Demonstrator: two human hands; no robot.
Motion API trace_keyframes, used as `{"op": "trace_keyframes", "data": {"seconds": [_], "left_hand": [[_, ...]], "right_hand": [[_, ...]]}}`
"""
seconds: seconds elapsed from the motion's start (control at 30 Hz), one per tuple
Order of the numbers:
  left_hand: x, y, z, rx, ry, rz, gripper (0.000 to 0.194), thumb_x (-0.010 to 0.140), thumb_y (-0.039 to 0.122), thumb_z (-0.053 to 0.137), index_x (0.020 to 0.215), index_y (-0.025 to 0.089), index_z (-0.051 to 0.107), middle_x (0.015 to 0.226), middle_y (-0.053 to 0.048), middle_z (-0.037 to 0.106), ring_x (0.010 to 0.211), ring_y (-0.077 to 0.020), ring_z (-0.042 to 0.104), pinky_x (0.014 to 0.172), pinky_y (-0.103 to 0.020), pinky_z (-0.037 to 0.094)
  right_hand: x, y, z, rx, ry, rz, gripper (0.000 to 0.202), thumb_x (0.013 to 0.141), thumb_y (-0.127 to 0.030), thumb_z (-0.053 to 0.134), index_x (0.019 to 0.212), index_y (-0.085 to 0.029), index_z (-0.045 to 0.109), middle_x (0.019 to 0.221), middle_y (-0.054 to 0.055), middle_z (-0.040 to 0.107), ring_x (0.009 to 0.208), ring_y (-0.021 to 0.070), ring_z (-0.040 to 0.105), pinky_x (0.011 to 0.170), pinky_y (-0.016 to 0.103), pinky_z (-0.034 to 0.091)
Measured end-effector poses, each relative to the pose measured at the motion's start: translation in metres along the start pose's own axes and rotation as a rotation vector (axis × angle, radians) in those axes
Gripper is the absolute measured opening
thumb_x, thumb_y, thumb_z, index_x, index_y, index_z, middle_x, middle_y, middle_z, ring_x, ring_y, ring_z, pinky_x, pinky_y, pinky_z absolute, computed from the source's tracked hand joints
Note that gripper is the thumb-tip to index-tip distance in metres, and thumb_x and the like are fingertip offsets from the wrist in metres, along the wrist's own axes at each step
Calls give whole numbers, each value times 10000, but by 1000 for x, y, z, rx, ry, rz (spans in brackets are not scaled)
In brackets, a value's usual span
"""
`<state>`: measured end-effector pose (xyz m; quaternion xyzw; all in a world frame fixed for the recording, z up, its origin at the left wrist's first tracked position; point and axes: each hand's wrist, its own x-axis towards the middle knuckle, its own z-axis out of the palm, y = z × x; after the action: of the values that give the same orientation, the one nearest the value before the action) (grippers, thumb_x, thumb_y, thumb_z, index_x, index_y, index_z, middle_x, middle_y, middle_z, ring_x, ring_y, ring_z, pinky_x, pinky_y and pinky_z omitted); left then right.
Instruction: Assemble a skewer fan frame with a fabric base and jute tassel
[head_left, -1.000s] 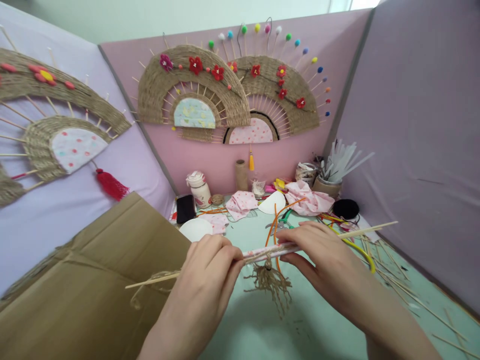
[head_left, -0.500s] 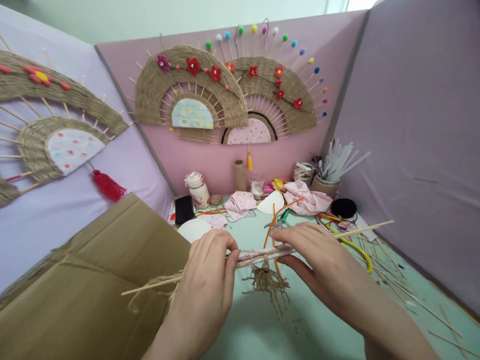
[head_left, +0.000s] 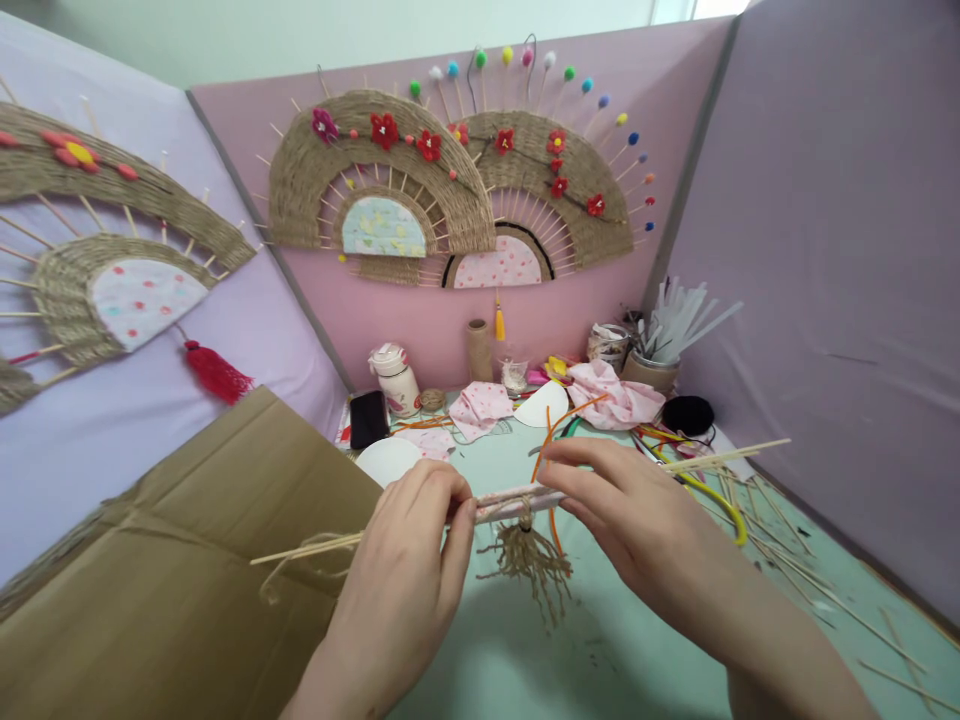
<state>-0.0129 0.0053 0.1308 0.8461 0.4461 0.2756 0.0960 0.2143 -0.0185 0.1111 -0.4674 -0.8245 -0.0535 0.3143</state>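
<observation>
The desk (head_left: 525,650) has a pale green top. Along its far edge, running from the far left corner, are a dark phone (head_left: 369,420), a white bottle (head_left: 396,382), a cardboard tube (head_left: 479,352) and a crumpled pink cloth (head_left: 615,395). A container (head_left: 651,374) of whitish strips stands by the far right corner. Thin sticks (head_left: 847,591) lie scattered near the right edge; brown cardboard (head_left: 195,590) covers the left side.

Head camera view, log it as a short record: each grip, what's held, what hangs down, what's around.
Left grip: pinching a pink patterned piece
Right grip: on the same piece, farther right
Hanging: twine tassel, between both grips
Jutting out: thin sticks, past both grips
Left side: brown cardboard
Back panel: woven fans
</observation>
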Motion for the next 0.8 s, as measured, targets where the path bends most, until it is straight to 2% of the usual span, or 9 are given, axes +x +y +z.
{"op": "trace_keyframes", "data": {"seconds": [0.13, 0.27, 0.37, 0.47, 0.6, 0.8], "left_hand": [[1, -2, 1, -15, 9, 0, 166, 993, 214, 387, 853, 211, 475, 868, -23, 544, 783, -173, 522, 702, -320, 429], [4, -5, 2, -29, 25, 15, 150, 990, 203, 409, 864, 207, 490, 876, -24, 562, 794, -166, 535, 708, -312, 442], [4, -8, 3, -39, 68, 79, 116, 980, 166, 441, 1027, 215, 535, 976, -35, 597, 883, -166, 560, 762, -306, 462], [3, -11, 2, -47, 84, 205, 306, 970, 91, 430, 1201, 259, 540, 1085, -40, 597, 990, -160, 559, 821, -294, 471], [4, -10, 1, -51, 91, 281, 304, 951, 55, 431, 1106, 243, 613, 1014, -34, 592, 953, -149, 561, 790, -274, 479], [6, -8, 4, -61, 102, 275, 186, 921, 133, 556, 1083, 210, 610, 1024, -46, 598, 954, -166, 568, 819, -309, 481]], "right_hand": [[0, 1, 2, -29, 21, -37, 567, 797, 96, 401, 1216, -244, 574, 1259, 101, 576, 1102, 236, 582, 876, 384, 486], [3, 1, 3, -9, 21, -41, 570, 788, 100, 385, 1188, -253, 582, 1210, 89, 588, 1042, 226, 588, 837, 369, 488], [5, 1, 2, 10, 7, -32, 526, 819, 76, 392, 1184, -253, 582, 1179, 82, 592, 1028, 222, 586, 831, 359, 487], [5, 2, 2, 16, 2, -46, 481, 855, 47, 402, 1191, -250, 576, 1171, 83, 591, 1012, 219, 582, 819, 354, 482], [3, 3, 3, 20, 15, -65, 432, 887, 28, 412, 1192, -235, 567, 1179, 94, 583, 1019, 228, 576, 812, 361, 475], [4, 2, 2, 32, 17, -67, 389, 912, 15, 409, 1169, -230, 567, 1139, 87, 583, 978, 221, 573, 780, 358, 474]]}}
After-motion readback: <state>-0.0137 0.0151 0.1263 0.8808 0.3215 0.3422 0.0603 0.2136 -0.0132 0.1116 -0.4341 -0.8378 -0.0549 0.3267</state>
